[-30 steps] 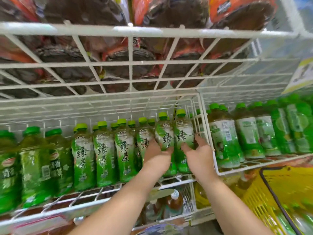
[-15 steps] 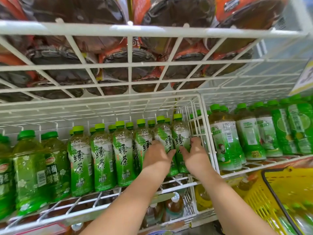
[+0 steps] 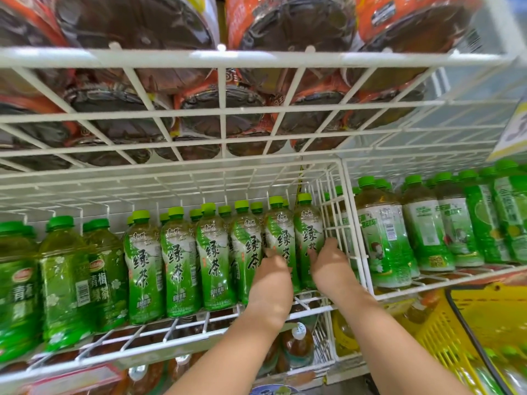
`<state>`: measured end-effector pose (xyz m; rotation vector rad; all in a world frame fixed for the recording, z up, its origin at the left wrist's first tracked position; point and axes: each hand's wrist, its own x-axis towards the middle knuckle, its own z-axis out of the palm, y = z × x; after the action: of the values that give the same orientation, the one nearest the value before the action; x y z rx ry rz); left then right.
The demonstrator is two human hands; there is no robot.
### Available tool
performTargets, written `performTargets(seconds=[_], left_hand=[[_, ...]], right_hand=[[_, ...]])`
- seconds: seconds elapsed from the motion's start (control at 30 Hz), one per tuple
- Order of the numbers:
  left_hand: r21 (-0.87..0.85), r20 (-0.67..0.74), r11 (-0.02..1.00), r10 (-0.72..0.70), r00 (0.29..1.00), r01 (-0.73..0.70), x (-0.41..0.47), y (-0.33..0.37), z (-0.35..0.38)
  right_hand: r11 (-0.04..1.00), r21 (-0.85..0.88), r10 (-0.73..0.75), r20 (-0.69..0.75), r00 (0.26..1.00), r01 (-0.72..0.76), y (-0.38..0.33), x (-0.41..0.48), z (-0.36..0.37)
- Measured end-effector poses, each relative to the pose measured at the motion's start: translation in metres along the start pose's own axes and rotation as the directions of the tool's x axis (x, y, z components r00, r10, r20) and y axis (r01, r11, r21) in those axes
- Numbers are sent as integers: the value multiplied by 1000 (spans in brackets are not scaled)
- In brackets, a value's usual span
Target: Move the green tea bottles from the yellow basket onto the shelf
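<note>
A row of several green tea bottles [image 3: 212,258] with green caps stands on the white wire shelf [image 3: 159,347]. My left hand [image 3: 271,280] grips the lower part of one bottle [image 3: 281,229] near the row's right end. My right hand [image 3: 330,263] grips the rightmost bottle [image 3: 309,223], which stands against the wire divider [image 3: 332,223]. Both bottles are upright on the shelf. The yellow basket [image 3: 439,340] is at the lower right, with blurred green bottles [image 3: 502,366] inside it.
Other green drinks [image 3: 65,283] stand to the left, and more [image 3: 385,238] fill the section to the right. A wire shelf overhead [image 3: 222,57] carries dark bottles in orange wrap. Brown drink bottles [image 3: 298,343] stand on the shelf below.
Both hands have pushed their two bottles a little deeper into the shelf, and the bottles now stand straighter in line with the row.
</note>
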<state>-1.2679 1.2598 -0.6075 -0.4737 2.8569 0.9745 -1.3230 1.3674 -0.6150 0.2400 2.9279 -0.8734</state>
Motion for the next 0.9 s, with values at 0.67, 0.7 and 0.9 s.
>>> performTargets(seconds=[0.67, 0.7, 0.9], left_hand=[[285, -16, 937, 216, 976, -203, -21, -16, -16], [329, -21, 916, 249, 968, -229, -23, -19, -17], [494, 13, 805, 371, 928, -329, -39, -39, -29]], right_hand=[[976, -163, -135, 74, 988, 145, 15, -37, -18], [977, -146, -143, 85, 986, 154, 16, -40, -20], [875, -335, -321, 139, 937, 350, 31, -68, -18]])
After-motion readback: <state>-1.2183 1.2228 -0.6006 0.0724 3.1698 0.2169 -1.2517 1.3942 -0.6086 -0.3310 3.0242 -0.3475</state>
